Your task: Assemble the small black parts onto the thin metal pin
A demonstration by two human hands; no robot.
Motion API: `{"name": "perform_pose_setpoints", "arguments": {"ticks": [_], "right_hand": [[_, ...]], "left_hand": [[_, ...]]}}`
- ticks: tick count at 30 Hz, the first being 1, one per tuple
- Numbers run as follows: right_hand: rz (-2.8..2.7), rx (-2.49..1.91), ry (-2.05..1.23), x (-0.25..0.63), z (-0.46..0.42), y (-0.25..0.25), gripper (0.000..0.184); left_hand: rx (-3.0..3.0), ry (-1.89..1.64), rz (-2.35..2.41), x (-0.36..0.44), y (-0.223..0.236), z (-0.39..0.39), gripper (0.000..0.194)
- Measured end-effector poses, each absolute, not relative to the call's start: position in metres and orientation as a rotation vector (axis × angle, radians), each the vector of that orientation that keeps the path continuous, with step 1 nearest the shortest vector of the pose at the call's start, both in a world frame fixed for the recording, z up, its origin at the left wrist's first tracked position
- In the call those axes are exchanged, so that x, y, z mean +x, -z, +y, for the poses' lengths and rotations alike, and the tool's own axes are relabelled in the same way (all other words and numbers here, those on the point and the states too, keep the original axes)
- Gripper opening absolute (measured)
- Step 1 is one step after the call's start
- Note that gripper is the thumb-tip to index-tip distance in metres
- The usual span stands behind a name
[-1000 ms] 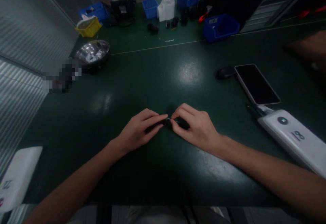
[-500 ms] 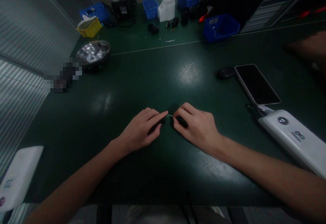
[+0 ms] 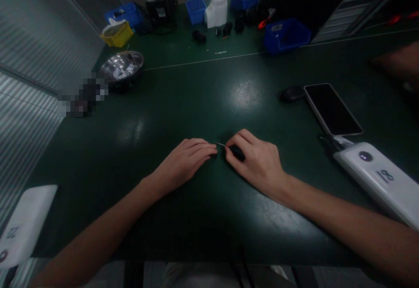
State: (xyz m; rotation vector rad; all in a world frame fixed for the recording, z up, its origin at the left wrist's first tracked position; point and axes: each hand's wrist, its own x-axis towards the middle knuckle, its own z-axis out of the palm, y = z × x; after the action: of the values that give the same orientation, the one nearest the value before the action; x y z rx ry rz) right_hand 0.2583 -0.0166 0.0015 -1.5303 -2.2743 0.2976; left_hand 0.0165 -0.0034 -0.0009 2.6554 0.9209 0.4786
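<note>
black-handled tool (image 3: 238, 152) is sitting in the right hand (image 3: 262, 161), well back from the front edge of the tabletop (image 3: 183, 100), its thin shaft (image 3: 221, 144) pointing toward the left hand (image 3: 183, 161). the right fingers are clamping on the handle close to the shaft, probably because a forward pinch is giving finer control. the left fingers are lying together, perhaps for steadying a dark piece (image 3: 213, 154) beneath their tips; whether they are gripping it, i cannot tell. a phone (image 3: 333, 109) is lying farther right.
</note>
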Motion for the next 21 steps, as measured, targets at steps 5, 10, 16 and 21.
{"name": "perform_pose_setpoints", "arguments": {"ticks": [5, 10, 16, 21], "right_hand": [[-2.263, -1.508, -0.346, 0.259, -0.016, -0.004, 0.016], [-2.249, -1.498, -0.366, 0.259, -0.015, -0.004, 0.015], [-2.243, -1.476, -0.400, 0.259, -0.015, -0.005, 0.016], [-2.235, -1.463, -0.412, 0.260, -0.014, -0.004, 0.015]], "left_hand": [[2.549, -0.471, 1.210, -0.029, -0.001, 0.011, 0.032], [2.364, -0.658, 1.837, -0.135, 0.003, 0.028, 0.043], [1.979, -0.767, 2.595, -0.250, 0.014, 0.027, 0.043], [1.919, -0.630, 2.751, -0.267, 0.011, 0.019, 0.039]]}}
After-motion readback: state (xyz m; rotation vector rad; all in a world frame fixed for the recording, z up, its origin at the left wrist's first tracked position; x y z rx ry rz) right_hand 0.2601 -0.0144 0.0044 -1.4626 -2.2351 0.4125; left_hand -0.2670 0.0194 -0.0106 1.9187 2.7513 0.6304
